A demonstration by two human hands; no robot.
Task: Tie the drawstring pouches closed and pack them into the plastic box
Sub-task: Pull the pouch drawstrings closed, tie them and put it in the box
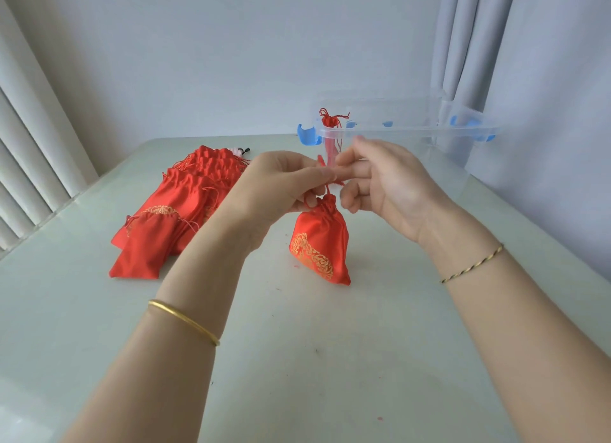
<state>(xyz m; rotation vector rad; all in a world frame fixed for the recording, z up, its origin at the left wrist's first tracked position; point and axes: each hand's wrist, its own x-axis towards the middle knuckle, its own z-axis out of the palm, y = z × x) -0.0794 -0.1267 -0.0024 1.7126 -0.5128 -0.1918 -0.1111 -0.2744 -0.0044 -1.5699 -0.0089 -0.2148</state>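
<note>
A red satin pouch with gold embroidery (320, 245) hangs just above the table, its neck gathered tight. My left hand (281, 184) pinches its red drawstring from the left. From the right, my right hand (383, 181) pinches the same cord, fingertips meeting above the pouch neck. Behind the hands stands a clear plastic box (406, 131) with blue latches. One tied red pouch (330, 121) shows at its left end, near the rim. A pile of several flat red pouches (178, 207) lies on the table to the left.
The pale green table (297, 360) runs to the wall behind and to a window with vertical blinds (29, 151) on the left. Grey curtains (479, 45) hang at the back right, behind the box.
</note>
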